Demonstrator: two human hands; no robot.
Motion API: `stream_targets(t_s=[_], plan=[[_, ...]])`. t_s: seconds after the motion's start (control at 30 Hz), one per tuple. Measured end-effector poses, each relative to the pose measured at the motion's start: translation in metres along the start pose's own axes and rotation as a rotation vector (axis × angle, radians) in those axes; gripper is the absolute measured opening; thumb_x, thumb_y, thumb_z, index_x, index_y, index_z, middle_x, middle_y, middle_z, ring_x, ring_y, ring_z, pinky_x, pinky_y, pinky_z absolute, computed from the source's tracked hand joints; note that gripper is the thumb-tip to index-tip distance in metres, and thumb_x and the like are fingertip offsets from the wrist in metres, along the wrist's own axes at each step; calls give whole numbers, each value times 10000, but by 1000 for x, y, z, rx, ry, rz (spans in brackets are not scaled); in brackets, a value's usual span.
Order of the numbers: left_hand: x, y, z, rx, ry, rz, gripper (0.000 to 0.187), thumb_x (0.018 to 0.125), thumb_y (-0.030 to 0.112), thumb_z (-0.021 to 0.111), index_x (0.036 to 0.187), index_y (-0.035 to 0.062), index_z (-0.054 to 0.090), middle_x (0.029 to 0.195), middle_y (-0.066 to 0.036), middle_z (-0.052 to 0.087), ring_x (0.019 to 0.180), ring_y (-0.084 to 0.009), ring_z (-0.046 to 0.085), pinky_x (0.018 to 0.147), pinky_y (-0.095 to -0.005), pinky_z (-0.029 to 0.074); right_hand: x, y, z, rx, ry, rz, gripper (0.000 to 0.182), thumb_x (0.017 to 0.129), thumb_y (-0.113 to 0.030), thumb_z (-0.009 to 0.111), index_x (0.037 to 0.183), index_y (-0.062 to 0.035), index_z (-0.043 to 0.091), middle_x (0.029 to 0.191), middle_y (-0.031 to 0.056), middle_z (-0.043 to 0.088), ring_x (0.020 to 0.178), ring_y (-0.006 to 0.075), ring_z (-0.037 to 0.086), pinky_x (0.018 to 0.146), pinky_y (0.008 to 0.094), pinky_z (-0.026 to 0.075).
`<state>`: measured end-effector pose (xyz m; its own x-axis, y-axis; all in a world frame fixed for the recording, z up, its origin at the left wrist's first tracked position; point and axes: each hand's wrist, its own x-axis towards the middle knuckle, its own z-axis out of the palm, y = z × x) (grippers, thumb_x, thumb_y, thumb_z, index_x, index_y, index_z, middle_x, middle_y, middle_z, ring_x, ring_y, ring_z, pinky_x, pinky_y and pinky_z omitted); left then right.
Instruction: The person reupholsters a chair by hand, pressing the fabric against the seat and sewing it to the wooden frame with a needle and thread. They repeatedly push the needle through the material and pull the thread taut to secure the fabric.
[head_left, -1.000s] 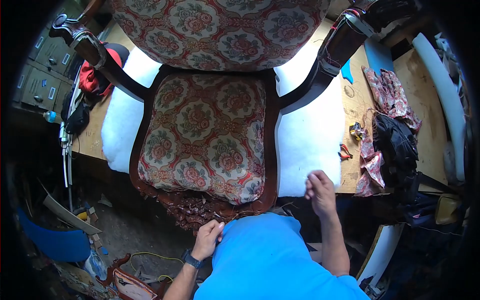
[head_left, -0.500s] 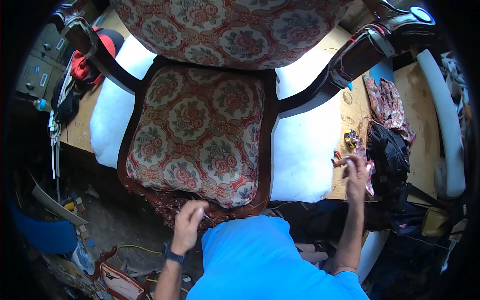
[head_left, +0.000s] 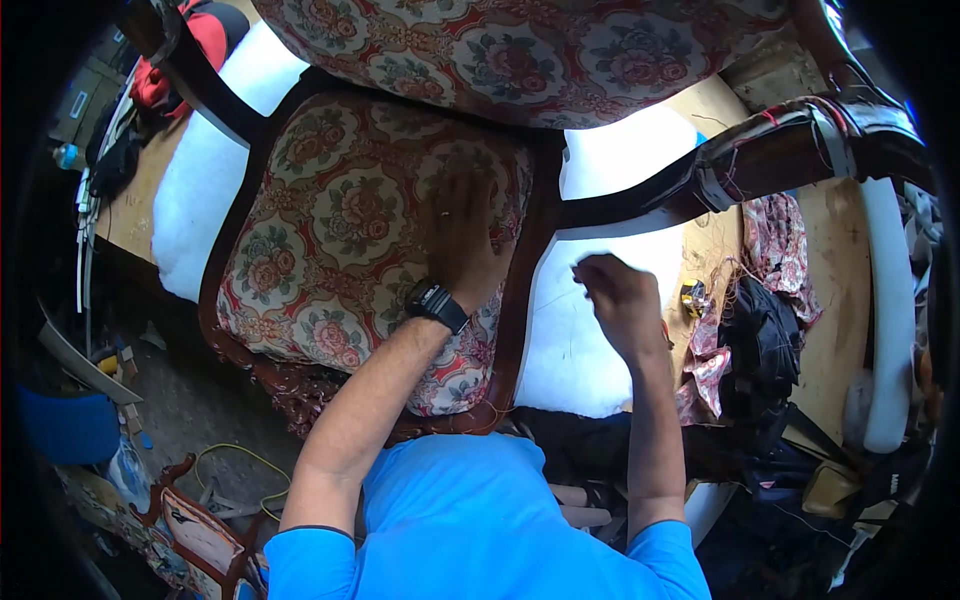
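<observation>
A carved dark wooden armchair has a floral seat (head_left: 345, 215) and a floral backrest (head_left: 500, 60). My left hand (head_left: 465, 235), with a black watch at the wrist, lies spread on the right part of the seat, fingers pointing toward the backrest. My right hand (head_left: 620, 300) is raised above the white padding (head_left: 570, 350), right of the seat frame and below the armrest (head_left: 650, 205). Its fingers are bent, with thumb and forefinger close together; whatever they pinch is too small to name.
On the wooden bench (head_left: 835, 260) at the right are floral fabric scraps (head_left: 775, 235), a yellow-black tape measure (head_left: 691, 298), a black bag (head_left: 765, 335) and a white foam roll (head_left: 888, 330). A red and black cap (head_left: 205, 45) is upper left. Another carved frame (head_left: 200, 520) stands lower left.
My left hand has moved from the seat's front edge onto the seat fabric and spread out. My right hand has moved left, from the tools to beside the seat. The view has shifted.
</observation>
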<state>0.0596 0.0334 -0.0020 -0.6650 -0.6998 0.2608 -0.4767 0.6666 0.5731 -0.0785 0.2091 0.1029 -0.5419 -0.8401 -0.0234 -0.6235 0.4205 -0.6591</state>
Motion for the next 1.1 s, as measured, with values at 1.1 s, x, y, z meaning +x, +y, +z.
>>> stream_targets(t_s=[1.1], plan=[[-1, -1, 0, -65, 105, 7, 670, 904, 202, 808, 1491, 36, 532, 1550, -249, 507, 1509, -419, 427, 1243, -656, 289, 91, 12, 69, -542, -89, -542, 220, 790, 12, 741, 971, -50, 633, 713, 149, 682, 723, 355, 728, 644, 473, 578]])
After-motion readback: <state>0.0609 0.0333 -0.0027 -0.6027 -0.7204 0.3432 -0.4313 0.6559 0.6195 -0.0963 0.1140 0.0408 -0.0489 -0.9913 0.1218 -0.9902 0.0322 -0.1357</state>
